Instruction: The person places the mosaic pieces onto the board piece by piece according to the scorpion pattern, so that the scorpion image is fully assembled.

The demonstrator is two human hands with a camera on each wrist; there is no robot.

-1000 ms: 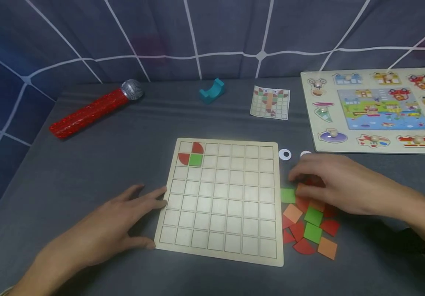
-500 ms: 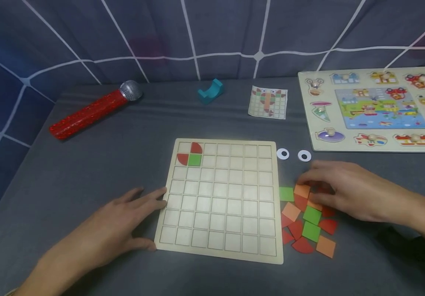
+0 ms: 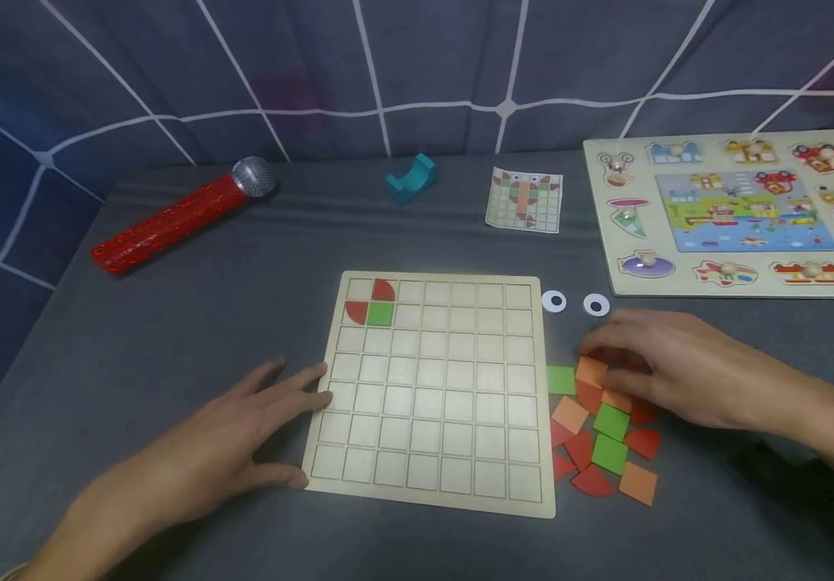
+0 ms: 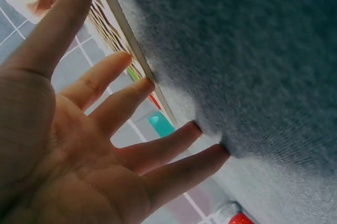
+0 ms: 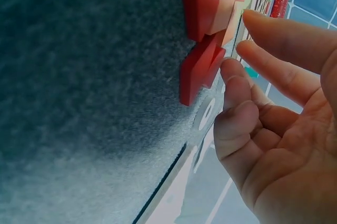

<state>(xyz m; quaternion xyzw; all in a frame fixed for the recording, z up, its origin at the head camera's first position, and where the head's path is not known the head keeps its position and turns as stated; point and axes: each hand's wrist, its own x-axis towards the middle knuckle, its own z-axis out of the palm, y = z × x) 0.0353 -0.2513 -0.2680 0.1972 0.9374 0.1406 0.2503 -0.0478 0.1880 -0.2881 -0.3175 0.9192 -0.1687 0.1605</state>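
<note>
In the head view a wooden grid board lies flat. Its upper left cells hold a green square tile and two red quarter-round tiles. My left hand has its fingers spread, with thumb and two fingertips at the board's left edge. To the board's right is a loose pile of red, orange and green tiles. My right hand bends over the pile's upper part, fingertips at an orange square tile. The right wrist view shows its thumb and index finger apart, nothing between them, the other fingers curled.
Two eye discs lie above the pile. Behind the board are a pattern card, a teal curved block and a red microphone. A knobbed puzzle board sits at the back right, before a dark checked cloth.
My right hand has drawn slightly right and down over the pile, uncovering the second eye disc and an orange tile. My left hand stays at the board's edge.
</note>
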